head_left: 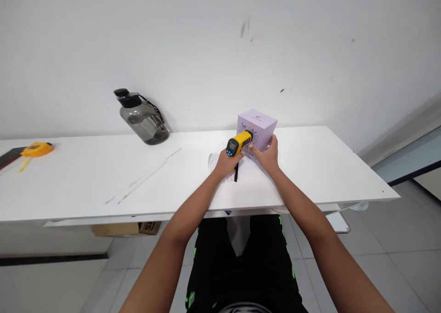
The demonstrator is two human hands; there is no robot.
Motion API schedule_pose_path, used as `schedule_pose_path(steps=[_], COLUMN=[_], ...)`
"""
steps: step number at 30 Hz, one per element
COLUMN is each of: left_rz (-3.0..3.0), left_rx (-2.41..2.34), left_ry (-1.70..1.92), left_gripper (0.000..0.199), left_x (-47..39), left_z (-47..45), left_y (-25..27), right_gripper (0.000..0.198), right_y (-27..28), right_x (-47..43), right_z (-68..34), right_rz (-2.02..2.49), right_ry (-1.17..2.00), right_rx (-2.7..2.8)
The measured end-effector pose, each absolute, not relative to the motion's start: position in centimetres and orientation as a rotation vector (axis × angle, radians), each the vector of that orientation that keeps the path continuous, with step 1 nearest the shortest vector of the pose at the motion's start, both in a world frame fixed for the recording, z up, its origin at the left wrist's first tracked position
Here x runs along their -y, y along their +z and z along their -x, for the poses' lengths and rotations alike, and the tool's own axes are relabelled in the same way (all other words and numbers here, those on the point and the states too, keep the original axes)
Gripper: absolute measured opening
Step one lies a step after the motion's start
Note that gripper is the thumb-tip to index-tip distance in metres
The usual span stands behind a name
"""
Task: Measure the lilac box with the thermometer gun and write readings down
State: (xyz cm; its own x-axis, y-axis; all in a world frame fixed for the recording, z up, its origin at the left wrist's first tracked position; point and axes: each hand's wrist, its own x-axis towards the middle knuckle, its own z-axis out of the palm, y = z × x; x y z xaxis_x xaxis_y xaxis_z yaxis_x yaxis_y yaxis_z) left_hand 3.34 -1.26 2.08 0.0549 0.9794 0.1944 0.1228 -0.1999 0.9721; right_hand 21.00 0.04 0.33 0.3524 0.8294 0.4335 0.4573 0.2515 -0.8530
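Observation:
My left hand (226,163) is wrapped round the handle of a yellow and black infrared thermometer (239,142). Its small screen and blue buttons face me, and its front end points at a lilac box (263,133). Whether that end touches the box I cannot tell. My right hand (268,156) grips the box at its lower right side, thumb on the front face. The box has a printed pattern and a small mark on its top. Partly under my left hand lies a sheet of paper with writing (212,160), and a black pen (236,173) shows beside it.
A grey see-through water bottle (146,122) with a strap stands on the white table (303,184), against the wall. At the far left lies a yellow tape measure (38,149) beside a dark flat object (12,156). A cardboard box (115,229) sits below the table.

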Motion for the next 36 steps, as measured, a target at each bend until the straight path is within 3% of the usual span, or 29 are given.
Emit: schedule_pose_path(steps=[11, 28, 36], left_rz=[-1.474, -1.525, -1.584], left_rx=[-1.183, -1.019, -1.002], left_ry=[1.193, 1.288, 1.279], left_gripper=[0.037, 0.05, 0.053], left_x=[0.8, 0.7, 0.1], left_z=[-2.9, -3.3, -3.3], left_y=[1.6, 1.2, 0.1], right_gripper=[0.091, 0.085, 0.092], right_y=[0.2, 1.0, 0.7], right_x=[0.0, 0.1, -0.5], right_z=[-21.0, -20.8, -21.6], right_rz=[1.391, 1.28, 1.382], right_ry=[0.415, 0.496, 0.408], right_rx=[1.269, 1.159, 1.119])
